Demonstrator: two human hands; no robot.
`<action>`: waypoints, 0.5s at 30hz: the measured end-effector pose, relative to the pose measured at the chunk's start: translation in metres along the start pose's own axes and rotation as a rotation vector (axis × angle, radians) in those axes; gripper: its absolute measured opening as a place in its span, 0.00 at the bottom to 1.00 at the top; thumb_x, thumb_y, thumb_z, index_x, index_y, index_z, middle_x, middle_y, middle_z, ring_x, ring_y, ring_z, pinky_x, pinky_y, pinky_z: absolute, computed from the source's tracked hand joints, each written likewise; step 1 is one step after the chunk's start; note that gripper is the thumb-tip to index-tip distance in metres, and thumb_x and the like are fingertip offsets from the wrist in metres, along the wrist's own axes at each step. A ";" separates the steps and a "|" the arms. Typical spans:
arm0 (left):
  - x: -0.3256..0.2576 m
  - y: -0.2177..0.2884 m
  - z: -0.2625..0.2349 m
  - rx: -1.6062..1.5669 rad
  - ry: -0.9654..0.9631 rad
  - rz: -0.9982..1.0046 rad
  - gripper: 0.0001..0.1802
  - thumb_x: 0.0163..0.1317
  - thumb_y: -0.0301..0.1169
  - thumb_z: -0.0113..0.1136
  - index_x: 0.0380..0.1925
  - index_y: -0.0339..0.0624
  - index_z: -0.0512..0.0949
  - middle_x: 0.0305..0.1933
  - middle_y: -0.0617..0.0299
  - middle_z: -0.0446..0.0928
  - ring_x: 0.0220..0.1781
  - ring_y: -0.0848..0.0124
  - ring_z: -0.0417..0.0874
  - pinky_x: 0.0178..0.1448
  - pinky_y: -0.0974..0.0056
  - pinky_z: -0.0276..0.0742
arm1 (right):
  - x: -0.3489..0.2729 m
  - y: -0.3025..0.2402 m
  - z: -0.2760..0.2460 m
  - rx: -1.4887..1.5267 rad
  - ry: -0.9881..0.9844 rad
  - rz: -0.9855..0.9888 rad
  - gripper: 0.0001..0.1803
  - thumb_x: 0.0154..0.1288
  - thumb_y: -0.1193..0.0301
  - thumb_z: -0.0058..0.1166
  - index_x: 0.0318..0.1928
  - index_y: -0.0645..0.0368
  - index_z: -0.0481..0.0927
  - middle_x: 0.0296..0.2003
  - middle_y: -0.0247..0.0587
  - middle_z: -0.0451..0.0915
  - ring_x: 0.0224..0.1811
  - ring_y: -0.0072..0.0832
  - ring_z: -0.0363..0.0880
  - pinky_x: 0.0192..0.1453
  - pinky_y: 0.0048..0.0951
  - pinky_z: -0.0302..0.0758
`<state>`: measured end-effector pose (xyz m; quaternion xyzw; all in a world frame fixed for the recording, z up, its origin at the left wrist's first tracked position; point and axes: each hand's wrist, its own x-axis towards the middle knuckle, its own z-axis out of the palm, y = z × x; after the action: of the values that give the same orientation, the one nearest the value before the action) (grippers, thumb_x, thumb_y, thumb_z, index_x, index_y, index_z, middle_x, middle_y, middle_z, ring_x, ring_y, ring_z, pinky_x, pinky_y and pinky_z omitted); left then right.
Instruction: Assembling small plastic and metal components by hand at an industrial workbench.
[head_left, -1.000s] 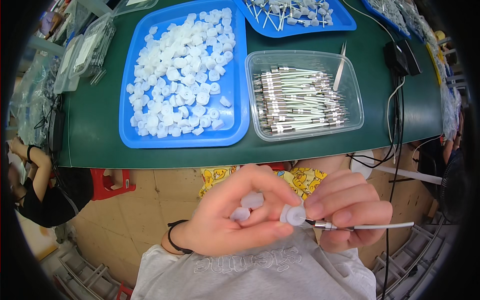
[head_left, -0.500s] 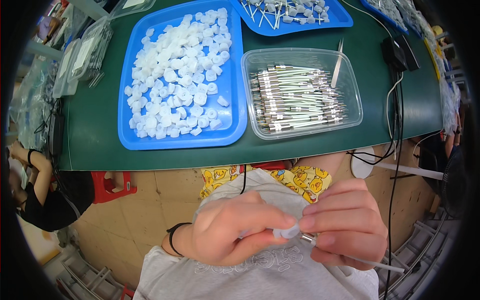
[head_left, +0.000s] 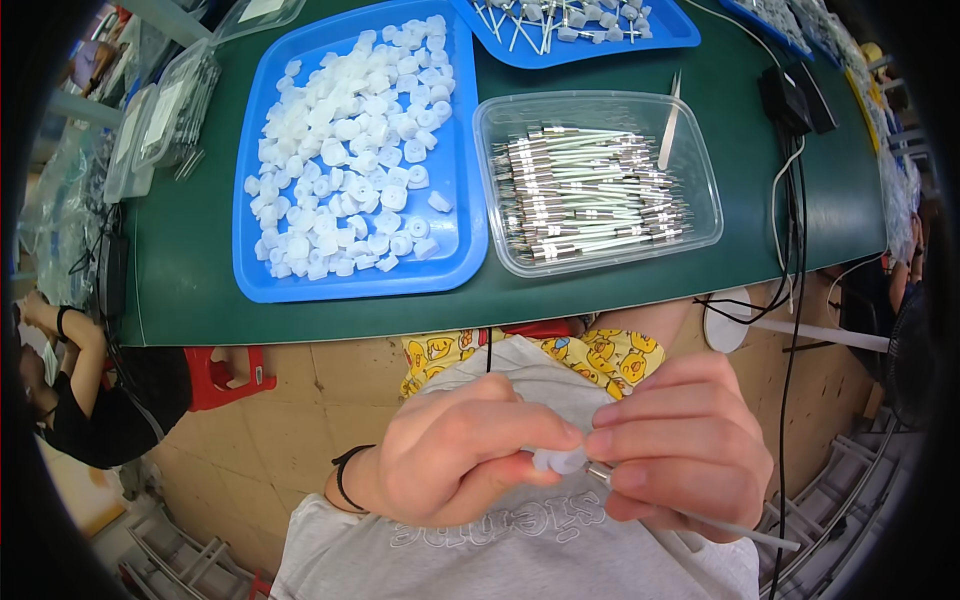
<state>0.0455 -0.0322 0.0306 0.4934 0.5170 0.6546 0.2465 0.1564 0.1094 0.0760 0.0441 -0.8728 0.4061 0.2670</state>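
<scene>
My left hand (head_left: 450, 455) is closed, pinching a small translucent white plastic cap (head_left: 562, 459) between thumb and forefinger. In my right hand (head_left: 695, 450), the fingers are wrapped round a thin white cable (head_left: 752, 533) with a silver metal end (head_left: 598, 474). That metal end meets the cap, or sits just inside it; the fingers hide how deep. Both hands are held close together over my lap, in front of the table edge. The cable's free end sticks out below my right hand.
On the green table (head_left: 190, 290), a blue tray (head_left: 470, 230) holds many white caps. Beside it, a clear plastic box (head_left: 708, 225) holds cables with metal ends, and tweezers (head_left: 671, 125). Another blue tray (head_left: 685, 35) holds capped cables. Black cords (head_left: 797, 215) hang at right; a person's arm (head_left: 88, 350) shows at left.
Both hands have shifted slightly left, still holding the cap and the cable against each other. The right fingers have moved a little along with the metal end.
</scene>
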 end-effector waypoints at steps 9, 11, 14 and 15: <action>-0.005 0.001 0.003 -0.038 0.091 -0.022 0.16 0.48 0.22 0.61 0.37 0.34 0.70 0.27 0.58 0.77 0.17 0.73 0.69 0.20 0.71 0.64 | -0.007 -0.001 0.001 -0.003 -0.015 -0.034 0.13 0.54 0.68 0.56 0.34 0.62 0.68 0.32 0.45 0.77 0.30 0.33 0.76 0.32 0.30 0.71; -0.006 0.002 0.004 -0.049 0.117 -0.023 0.16 0.48 0.22 0.62 0.37 0.34 0.70 0.27 0.58 0.77 0.18 0.73 0.69 0.20 0.72 0.64 | -0.009 0.000 0.004 0.017 0.008 -0.047 0.13 0.54 0.68 0.56 0.35 0.62 0.68 0.32 0.46 0.77 0.30 0.33 0.76 0.32 0.31 0.72; -0.006 0.000 0.007 -0.077 0.142 -0.027 0.15 0.48 0.22 0.62 0.37 0.34 0.71 0.26 0.58 0.77 0.18 0.74 0.70 0.21 0.72 0.64 | -0.012 0.000 0.008 0.028 0.063 -0.031 0.13 0.55 0.68 0.55 0.35 0.62 0.68 0.33 0.47 0.76 0.30 0.33 0.76 0.32 0.31 0.72; -0.006 0.000 0.008 -0.080 0.152 -0.024 0.16 0.48 0.22 0.62 0.37 0.35 0.71 0.26 0.58 0.76 0.18 0.74 0.70 0.21 0.73 0.64 | -0.010 -0.002 0.010 0.024 0.079 -0.014 0.13 0.55 0.68 0.55 0.35 0.62 0.68 0.33 0.47 0.76 0.30 0.32 0.76 0.32 0.30 0.73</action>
<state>0.0548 -0.0340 0.0281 0.4260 0.5136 0.7071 0.2338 0.1613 0.0994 0.0671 0.0372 -0.8564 0.4160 0.3034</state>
